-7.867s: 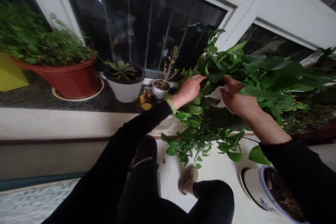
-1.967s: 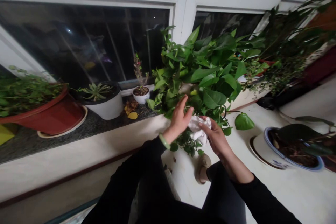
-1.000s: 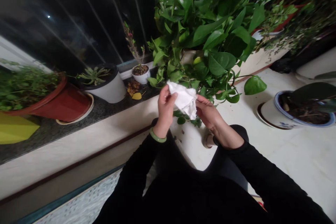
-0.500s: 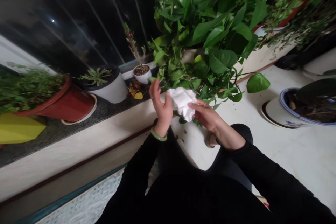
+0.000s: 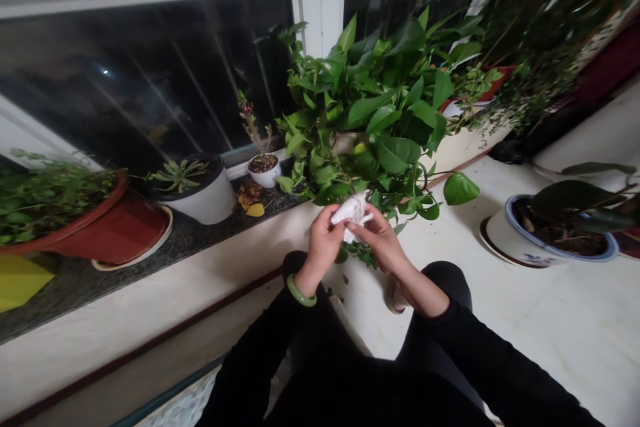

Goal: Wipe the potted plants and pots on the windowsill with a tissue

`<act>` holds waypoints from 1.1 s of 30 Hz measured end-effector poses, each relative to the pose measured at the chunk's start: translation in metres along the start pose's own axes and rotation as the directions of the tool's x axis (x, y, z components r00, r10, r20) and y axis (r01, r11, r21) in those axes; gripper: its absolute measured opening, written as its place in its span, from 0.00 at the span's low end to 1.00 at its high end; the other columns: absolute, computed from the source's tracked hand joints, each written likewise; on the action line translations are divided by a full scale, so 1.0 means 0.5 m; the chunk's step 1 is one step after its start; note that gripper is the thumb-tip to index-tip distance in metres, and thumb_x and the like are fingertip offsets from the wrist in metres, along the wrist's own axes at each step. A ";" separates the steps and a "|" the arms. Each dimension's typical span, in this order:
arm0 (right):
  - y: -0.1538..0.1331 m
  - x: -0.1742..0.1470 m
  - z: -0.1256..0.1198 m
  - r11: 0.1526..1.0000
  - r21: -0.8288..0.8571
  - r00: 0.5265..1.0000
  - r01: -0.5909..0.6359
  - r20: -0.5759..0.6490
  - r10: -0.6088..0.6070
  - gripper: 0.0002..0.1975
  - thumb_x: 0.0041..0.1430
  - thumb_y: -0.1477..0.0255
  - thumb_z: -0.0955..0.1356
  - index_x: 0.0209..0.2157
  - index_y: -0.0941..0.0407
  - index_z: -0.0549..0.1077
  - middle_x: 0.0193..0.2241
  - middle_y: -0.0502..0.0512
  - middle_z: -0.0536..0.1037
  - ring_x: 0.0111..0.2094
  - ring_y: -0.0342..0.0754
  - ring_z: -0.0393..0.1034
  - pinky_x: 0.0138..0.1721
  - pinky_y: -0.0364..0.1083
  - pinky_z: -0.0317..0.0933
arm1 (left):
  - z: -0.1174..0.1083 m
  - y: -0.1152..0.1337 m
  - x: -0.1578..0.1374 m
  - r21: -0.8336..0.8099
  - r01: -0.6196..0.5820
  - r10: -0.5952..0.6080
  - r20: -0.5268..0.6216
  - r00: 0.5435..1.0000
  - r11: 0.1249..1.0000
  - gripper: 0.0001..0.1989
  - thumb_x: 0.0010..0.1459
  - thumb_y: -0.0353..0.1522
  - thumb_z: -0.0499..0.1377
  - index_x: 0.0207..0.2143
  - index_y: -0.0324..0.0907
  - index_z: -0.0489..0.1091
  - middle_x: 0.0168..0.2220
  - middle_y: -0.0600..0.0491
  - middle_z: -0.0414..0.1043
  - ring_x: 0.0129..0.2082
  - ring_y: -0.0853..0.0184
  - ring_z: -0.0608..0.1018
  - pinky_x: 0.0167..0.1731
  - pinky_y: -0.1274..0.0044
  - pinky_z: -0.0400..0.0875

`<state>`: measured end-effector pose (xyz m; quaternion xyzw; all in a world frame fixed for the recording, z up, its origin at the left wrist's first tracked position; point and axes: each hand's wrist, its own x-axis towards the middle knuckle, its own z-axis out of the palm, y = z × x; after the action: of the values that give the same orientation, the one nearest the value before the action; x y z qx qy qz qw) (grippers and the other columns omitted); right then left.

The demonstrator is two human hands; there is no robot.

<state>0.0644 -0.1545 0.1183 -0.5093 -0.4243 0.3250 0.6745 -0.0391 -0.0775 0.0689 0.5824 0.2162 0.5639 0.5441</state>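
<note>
A crumpled white tissue [image 5: 354, 208] is bunched up in front of my knees. My left hand [image 5: 324, 243], with a pale green bangle at its wrist, pinches it from the left. On the other side my right hand [image 5: 384, 240] grips it, thumb across the front. Both hands are close together at the tissue, and some of the fingertips are hidden behind it. Just beyond them spreads a leafy green plant [image 5: 385, 120], its lower leaves hanging around the tissue and its pot mostly covered.
On the dark stone sill [image 5: 210, 240] at left stand a red-brown planter [image 5: 120, 220], a grey pot with a succulent [image 5: 205, 197] and a small white pot [image 5: 265, 175]. Dry leaves [image 5: 253, 203] lie beside them. A blue-rimmed pot [image 5: 520, 240] stands on the pale floor at right.
My left hand, spread open beside the tissue before, has closed on it. The tissue is now bunched smaller between both hands. The view has tilted up, showing more window frame.
</note>
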 end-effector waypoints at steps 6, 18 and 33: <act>-0.018 0.029 -0.030 0.994 0.105 0.977 0.030 -0.211 -0.008 0.18 0.48 0.56 0.79 0.38 0.49 0.79 0.31 0.47 0.81 0.29 0.46 0.69 0.34 0.46 0.64 | 0.018 0.016 0.019 -0.144 0.104 -0.087 0.123 0.989 0.984 0.13 0.58 0.38 0.72 0.43 0.43 0.80 0.41 0.50 0.84 0.39 0.64 0.84 0.44 0.72 0.81; -0.026 0.067 -0.135 0.940 -0.074 0.774 0.333 -0.548 -0.317 0.18 0.53 0.61 0.76 0.46 0.50 0.79 0.40 0.49 0.80 0.40 0.47 0.71 0.47 0.46 0.66 | 0.135 0.159 0.242 -0.333 0.049 0.041 0.259 0.965 0.942 0.12 0.63 0.32 0.70 0.48 0.44 0.78 0.47 0.50 0.81 0.57 0.58 0.81 0.66 0.58 0.71; -0.029 0.152 -0.132 0.605 -0.685 0.701 0.407 -0.191 -0.687 0.22 0.69 0.66 0.64 0.60 0.44 0.79 0.62 0.55 0.79 0.66 0.58 0.68 0.70 0.64 0.59 | 0.209 0.072 0.210 -0.319 0.230 -0.078 0.423 0.903 0.919 0.14 0.66 0.44 0.66 0.46 0.46 0.83 0.54 0.50 0.83 0.65 0.54 0.78 0.71 0.55 0.69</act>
<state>0.1569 -0.1193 0.1425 -0.5920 -0.4792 -0.1779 0.6231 0.0695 -0.0385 0.1688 0.5564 0.0384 0.4164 0.7180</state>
